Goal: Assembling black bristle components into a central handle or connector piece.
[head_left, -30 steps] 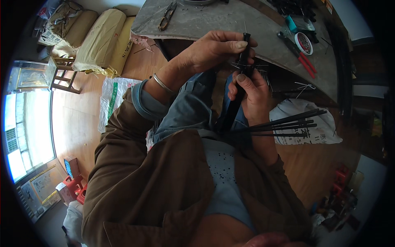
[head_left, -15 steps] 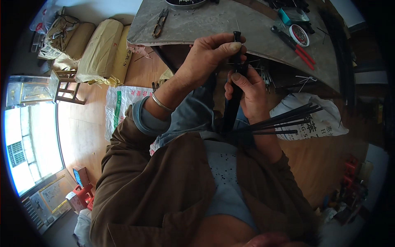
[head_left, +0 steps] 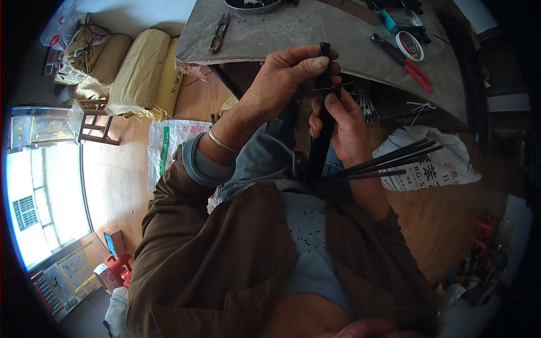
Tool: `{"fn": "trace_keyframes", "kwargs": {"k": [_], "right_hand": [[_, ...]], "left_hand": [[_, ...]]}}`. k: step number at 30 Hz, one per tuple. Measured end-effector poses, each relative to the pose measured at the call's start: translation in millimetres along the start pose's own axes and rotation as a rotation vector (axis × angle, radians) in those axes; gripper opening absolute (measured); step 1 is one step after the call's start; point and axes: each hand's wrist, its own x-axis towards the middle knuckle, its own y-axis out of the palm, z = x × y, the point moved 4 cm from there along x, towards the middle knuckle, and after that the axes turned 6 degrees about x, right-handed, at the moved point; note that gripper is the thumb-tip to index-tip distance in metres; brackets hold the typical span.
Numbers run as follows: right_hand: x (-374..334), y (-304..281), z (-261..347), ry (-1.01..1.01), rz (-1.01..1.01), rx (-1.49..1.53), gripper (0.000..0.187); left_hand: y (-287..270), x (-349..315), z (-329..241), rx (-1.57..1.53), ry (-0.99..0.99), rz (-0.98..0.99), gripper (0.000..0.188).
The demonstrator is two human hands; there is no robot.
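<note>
Over my lap, my left hand (head_left: 287, 73) pinches a small black piece with a flared top (head_left: 325, 49). A thin, pin-like wire sticks up from that top. Directly below, my right hand (head_left: 346, 127) is closed around a long black bar (head_left: 319, 152), thumb near its upper end. The two black parts are in line and close together; my fingers hide whether they touch. Thin wires cross between my hands. From my lap, several slim black rods (head_left: 389, 161) fan out to the right, passing over my right forearm.
Ahead stands a grey worktable (head_left: 270, 39). On it lie small snips (head_left: 220, 32), red-handled pliers (head_left: 403, 63), a round tub of small bits (head_left: 409, 46) and a teal box (head_left: 400, 21). A white sack (head_left: 428, 152) sits right; wrapped bales (head_left: 138, 73) and a wooden stool (head_left: 93, 121) stand left.
The whole view has shifted very slightly. Both hands keep their grips in nearly the same place, and the rods' ends have moved a little.
</note>
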Motion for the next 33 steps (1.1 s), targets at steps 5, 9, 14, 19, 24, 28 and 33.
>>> {"fn": "trace_keyframes", "kwargs": {"k": [5, 9, 14, 19, 24, 28, 33], "right_hand": [[0, -1, 0, 0.007, -0.039, -0.014, 0.028], [3, -3, -2, -0.002, -0.048, -0.041, 0.028], [1, 0, -2, 0.010, -0.108, -0.044, 0.025], [0, 1, 0, -0.013, -0.099, -0.093, 0.025], [1, 4, 1, -0.042, -0.093, -0.115, 0.023], [1, 2, 0, -0.049, -0.120, -0.136, 0.021], [2, 2, 1, -0.054, -0.111, -0.126, 0.021]], "left_hand": [[4, -2, 2, 0.116, 0.030, -0.026, 0.032], [3, -2, 4, 0.024, -0.005, -0.117, 0.031], [1, 2, 6, 0.012, -0.048, -0.135, 0.031], [1, 4, 7, 0.009, -0.067, -0.122, 0.033], [-2, 6, 10, -0.069, -0.081, -0.101, 0.033], [0, 7, 9, -0.035, -0.090, -0.113, 0.031], [-2, 5, 8, -0.025, -0.083, -0.125, 0.031]]}}
